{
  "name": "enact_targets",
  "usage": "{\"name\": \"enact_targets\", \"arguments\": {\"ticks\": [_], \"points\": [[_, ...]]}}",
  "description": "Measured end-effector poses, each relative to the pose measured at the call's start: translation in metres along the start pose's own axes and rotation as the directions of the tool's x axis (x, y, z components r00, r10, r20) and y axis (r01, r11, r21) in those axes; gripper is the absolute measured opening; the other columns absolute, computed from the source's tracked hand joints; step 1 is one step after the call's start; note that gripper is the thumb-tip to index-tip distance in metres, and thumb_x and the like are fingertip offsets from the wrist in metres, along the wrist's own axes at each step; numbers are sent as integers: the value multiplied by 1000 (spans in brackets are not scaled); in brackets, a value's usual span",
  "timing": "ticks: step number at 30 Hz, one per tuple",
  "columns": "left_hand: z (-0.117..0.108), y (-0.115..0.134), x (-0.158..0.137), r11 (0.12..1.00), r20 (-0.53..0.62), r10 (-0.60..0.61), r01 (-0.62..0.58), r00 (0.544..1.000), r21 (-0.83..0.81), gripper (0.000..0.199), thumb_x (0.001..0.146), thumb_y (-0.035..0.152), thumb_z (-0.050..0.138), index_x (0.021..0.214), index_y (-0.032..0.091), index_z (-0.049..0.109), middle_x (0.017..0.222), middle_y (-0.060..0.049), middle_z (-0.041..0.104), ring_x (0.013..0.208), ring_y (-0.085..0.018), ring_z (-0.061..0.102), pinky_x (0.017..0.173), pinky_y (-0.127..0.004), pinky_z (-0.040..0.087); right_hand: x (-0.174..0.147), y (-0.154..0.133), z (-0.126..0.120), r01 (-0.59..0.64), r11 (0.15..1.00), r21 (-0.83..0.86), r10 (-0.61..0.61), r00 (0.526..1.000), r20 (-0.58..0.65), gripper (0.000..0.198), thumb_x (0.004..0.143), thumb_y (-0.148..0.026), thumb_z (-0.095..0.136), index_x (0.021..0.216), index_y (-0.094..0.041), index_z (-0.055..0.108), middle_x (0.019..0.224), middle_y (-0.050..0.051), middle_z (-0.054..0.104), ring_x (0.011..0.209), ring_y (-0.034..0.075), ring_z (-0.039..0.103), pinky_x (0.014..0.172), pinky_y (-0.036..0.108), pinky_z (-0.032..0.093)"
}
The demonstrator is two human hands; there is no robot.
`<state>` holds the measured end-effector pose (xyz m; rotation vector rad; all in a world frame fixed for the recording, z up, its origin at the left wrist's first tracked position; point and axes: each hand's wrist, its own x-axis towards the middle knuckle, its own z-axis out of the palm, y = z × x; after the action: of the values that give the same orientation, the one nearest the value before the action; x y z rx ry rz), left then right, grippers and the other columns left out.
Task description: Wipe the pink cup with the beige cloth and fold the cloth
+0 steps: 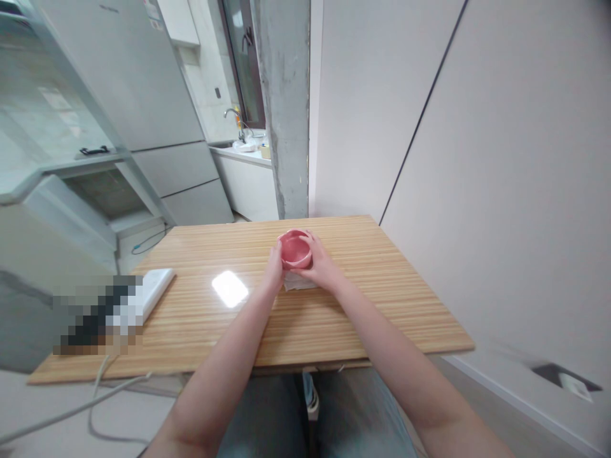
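Observation:
A small pink bowl (296,250) with a wavy rim is held between my two hands over the far middle of the table. My left hand (274,266) is closed against its left side. On the right side, my right hand (321,262) grips the bowl, with fingers at the rim and the thumb low in front. A whitish folded cloth or tissue (300,282) shows just below the bowl, partly covered by my right hand. Whether the bowl touches it I cannot tell.
The wood-grain table (200,343) spreads in front of me. At its left lies a white device (160,283) beside a blurred-out dark patch, with a pale cable (98,388) hanging off the edge. A white wall (458,178) stands close on the right.

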<state>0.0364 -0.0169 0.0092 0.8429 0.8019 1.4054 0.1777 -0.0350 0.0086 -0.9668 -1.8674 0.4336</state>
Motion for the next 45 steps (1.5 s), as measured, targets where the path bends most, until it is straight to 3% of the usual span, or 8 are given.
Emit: {"name": "enact_targets", "arguments": {"ticks": [6,11,15,23,33,39,42,45], "points": [[-1,1,0,978,-10,-58,59,998,198,41,93,43,40,125,20,51,113,-10,65,97,-17,63,85,-32,50,7,12,-16,-135,986,-96,115,975,-189,47,61,-50,79,86,-22,50,114,10,54,115,27,51,98,42,42],[-8,-8,0,735,112,60,-120,992,667,27,82,25,58,107,17,60,106,-9,65,90,-17,62,87,-34,49,5,54,-60,-481,856,-188,302,762,-573,45,63,-50,75,85,-21,47,121,14,49,113,27,50,96,40,41],[-12,-13,-2,531,293,105,-302,950,792,17,80,24,58,95,15,63,104,-10,65,94,-19,61,89,-36,49,-8,85,-86,-658,735,-164,383,603,-700,46,62,-41,76,92,-19,50,131,19,43,121,30,45,101,40,37],[-15,-12,-3,370,373,82,-376,924,850,20,83,24,54,99,15,63,105,-10,66,100,-20,60,91,-36,48,-17,106,-87,-740,664,-106,443,504,-741,52,59,-42,76,98,-16,52,135,22,40,122,32,45,103,42,36],[-10,3,-15,179,537,-101,-516,837,838,42,72,34,70,110,17,63,117,-11,61,112,-26,55,100,-39,41,-15,103,-87,-757,631,-169,441,529,-725,56,61,-44,74,104,-15,51,133,23,43,123,33,43,104,45,35],[-10,6,-17,190,594,-129,-569,794,800,45,66,35,76,107,20,65,117,-10,61,112,-28,54,101,-41,40,-11,88,-84,-794,575,-197,453,509,-732,69,66,-46,70,122,-14,45,147,27,25,137,43,20,106,63,19],[-10,6,-16,195,610,-138,-582,780,789,41,64,33,76,103,23,66,116,-8,61,112,-28,54,101,-41,39,-6,73,-81,-658,694,-292,289,626,-724,64,76,-43,60,129,-14,41,149,26,23,140,39,16,106,61,21],[-12,4,-13,217,592,-113,-562,798,798,24,73,29,66,95,21,66,107,-8,64,104,-24,57,96,-37,42,-1,59,-68,-420,849,-320,181,801,-571,43,87,-35,44,124,-15,47,130,20,50,122,29,46,98,47,38]]}}
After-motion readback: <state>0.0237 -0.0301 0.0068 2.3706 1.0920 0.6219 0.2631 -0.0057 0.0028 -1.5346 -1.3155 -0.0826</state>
